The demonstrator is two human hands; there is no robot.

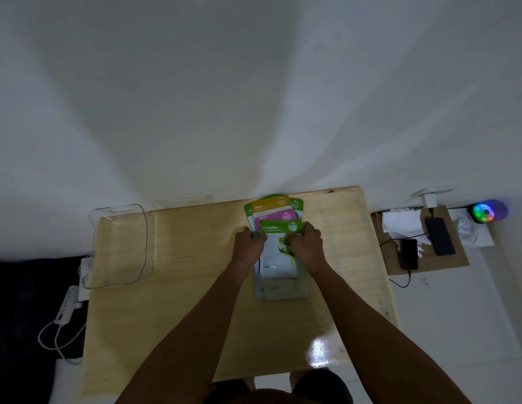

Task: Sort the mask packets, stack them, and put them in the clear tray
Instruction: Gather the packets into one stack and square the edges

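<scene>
My left hand (249, 243) and my right hand (307, 243) are close together, one on each side of the Cucumber packet (278, 258). My fingers curl down over its edges, so I think both hands are holding it. I cannot see my fingertips well.

The Cucumber packet is on top of the pile. Behind it, fanned out, are a pink packet (272, 215), a yellow Honey packet (267, 204), a green packet (248, 212) poking out on the left and another green packet (297, 205) at the back right. The near end of the pile sits over a small clear holder (283, 290). The clear tray (119, 249) is well apart from the pile, at the far left of the surface (195, 287), with nothing in it that I can see.

I think I am just starting to sort. To do it well, I should lift only the top packet. These packets look thin and slippery, so two may stick together. I would pinch the sides gently and slide the packet toward me, so the ones under it stay put.

Next I should make one spot for each colour on the bare wood between the pile and the tray. The green ones look alike, so I should read the word on each one. When I stack, I should tap the edges straight, or the pile may slide when I carry it to the tray.
</scene>
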